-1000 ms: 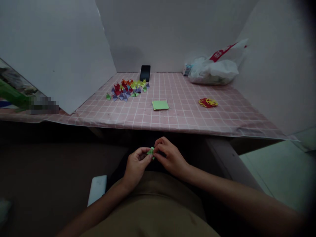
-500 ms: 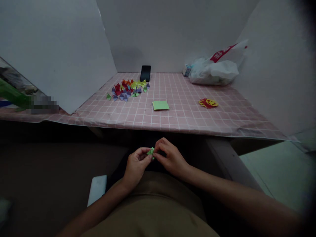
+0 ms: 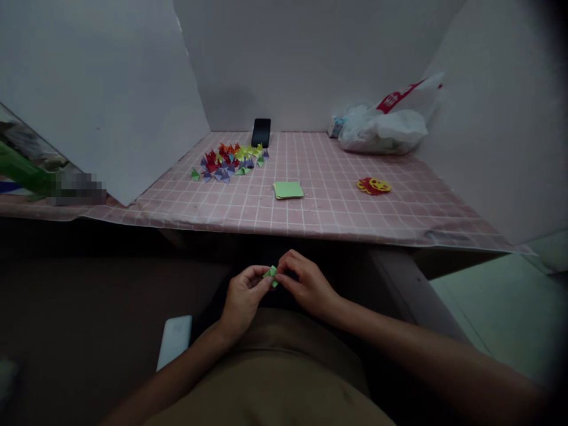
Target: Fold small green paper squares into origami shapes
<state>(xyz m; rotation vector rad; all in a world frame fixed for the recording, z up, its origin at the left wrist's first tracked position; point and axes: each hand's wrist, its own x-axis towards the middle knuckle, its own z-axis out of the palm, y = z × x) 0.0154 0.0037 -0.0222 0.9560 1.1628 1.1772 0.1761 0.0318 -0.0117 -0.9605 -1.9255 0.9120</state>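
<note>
One green paper [image 3: 271, 273] pinched by left grip [image 3: 242, 297], right grip [image 3: 309, 286].

Dim olive-brown top [image 3: 266, 384], seemingly plain

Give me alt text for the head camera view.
A person's left hand and right hand pinch a small folded green paper in front of a pink gridded tabletop. On it: colorful folded paper pieces, a green-topped paper stack, a phone and a white plastic bag.
</note>
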